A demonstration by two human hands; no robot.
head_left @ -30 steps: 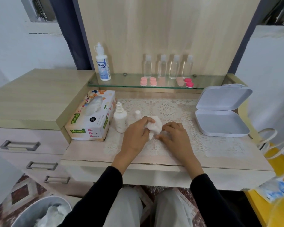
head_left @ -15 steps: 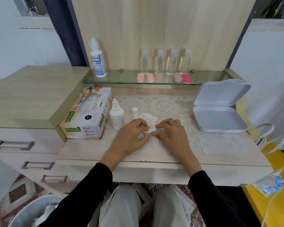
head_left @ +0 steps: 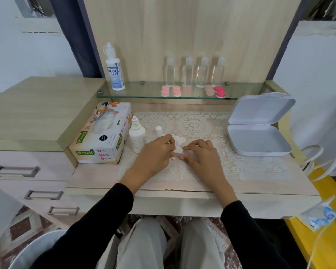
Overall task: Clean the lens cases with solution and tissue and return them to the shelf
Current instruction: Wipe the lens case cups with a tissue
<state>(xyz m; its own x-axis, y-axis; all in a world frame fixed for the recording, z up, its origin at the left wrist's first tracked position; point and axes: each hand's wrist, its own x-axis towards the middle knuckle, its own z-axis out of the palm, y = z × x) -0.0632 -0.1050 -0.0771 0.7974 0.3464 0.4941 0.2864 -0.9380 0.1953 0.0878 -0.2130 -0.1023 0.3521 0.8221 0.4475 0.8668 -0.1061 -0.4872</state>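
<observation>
Tissue (head_left: pixel 179 141) crumpled, left hand (head_left: pixel 155 155) pinching it; right hand (head_left: pixel 202 157) likewise

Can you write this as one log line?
left hand: grips crumpled white tissue | right hand: pinches tissue | place: white lace mat

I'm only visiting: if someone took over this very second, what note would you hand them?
The left hand grips the crumpled tissue on the mat; the right hand pinches its near edge. Whether anything is wrapped inside is hidden.
The bottle stands uncapped by the tissue box, with the cap beside it.
Several cases sit on the shelf; which are clean cannot be told.
Left to do: finish wiping, shelve anything in the tissue, cap the bottle.
</observation>
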